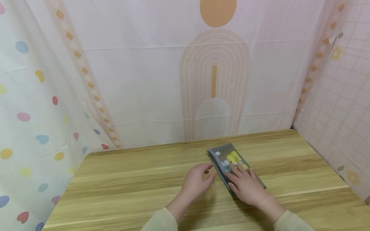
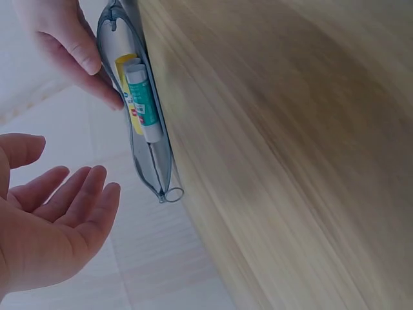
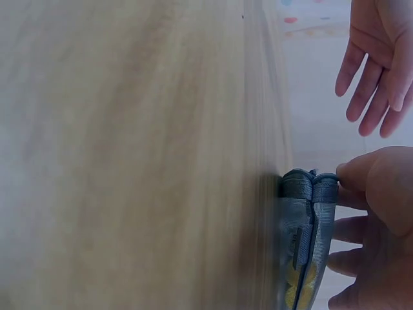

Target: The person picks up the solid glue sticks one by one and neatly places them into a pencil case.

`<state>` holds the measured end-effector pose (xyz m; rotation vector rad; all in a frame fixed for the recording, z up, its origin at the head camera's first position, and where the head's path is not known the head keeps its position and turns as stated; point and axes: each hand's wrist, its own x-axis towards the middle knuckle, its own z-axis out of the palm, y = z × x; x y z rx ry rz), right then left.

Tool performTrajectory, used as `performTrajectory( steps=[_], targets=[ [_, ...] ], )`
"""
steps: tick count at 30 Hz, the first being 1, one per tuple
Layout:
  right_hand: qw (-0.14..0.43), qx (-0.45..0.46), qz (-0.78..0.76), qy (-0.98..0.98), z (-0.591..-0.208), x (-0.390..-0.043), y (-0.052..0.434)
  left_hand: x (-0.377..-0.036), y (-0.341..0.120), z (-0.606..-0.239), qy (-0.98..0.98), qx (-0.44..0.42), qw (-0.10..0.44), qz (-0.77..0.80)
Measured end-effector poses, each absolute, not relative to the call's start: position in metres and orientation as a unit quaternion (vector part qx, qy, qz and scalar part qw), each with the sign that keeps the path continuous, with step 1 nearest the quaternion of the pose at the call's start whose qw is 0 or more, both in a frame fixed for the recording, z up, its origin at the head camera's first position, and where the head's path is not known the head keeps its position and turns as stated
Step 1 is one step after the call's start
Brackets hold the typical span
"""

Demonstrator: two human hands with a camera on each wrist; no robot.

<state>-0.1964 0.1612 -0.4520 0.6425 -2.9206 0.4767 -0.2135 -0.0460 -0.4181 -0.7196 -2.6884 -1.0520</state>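
A grey see-through zip pouch [image 1: 225,151] lies slantwise on the table, its long left side unzipped. Inside are yellow tubes [image 1: 234,157] and a green-and-white glue stick [image 2: 144,103], seen through the gaping mouth in the left wrist view. My right hand [image 1: 247,187] rests on the pouch's upper face, fingers spread over it and thumb by the near edge. Just left of the mouth is my left hand [image 1: 196,182], holding nothing, its fingers loosely bent and palm turned toward the pouch. A small ring [image 2: 175,194] hangs at the far end of the zip.
The wooden table [image 1: 129,191] has a light striped grain. Behind it hangs a pale curtain [image 1: 144,89] with an arch print, a dotted curtain [image 1: 10,106] is on the left, and a checked one [image 1: 358,110] on the right.
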Motion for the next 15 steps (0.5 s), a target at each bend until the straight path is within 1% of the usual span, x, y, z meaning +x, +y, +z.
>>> performTrajectory(
  steps=[6, 15],
  targets=[
    [0.059, 0.222, 0.147, -0.962, -0.457, -0.194, 0.164, -0.206, -0.057, -0.420, -0.914, -0.272, 0.118, -0.277],
    [0.068, 0.238, 0.151, -0.957, -0.456, -0.191, 0.168, -0.193, -0.079, -0.428, -0.917, -0.306, 0.187, -0.176]
  ],
)
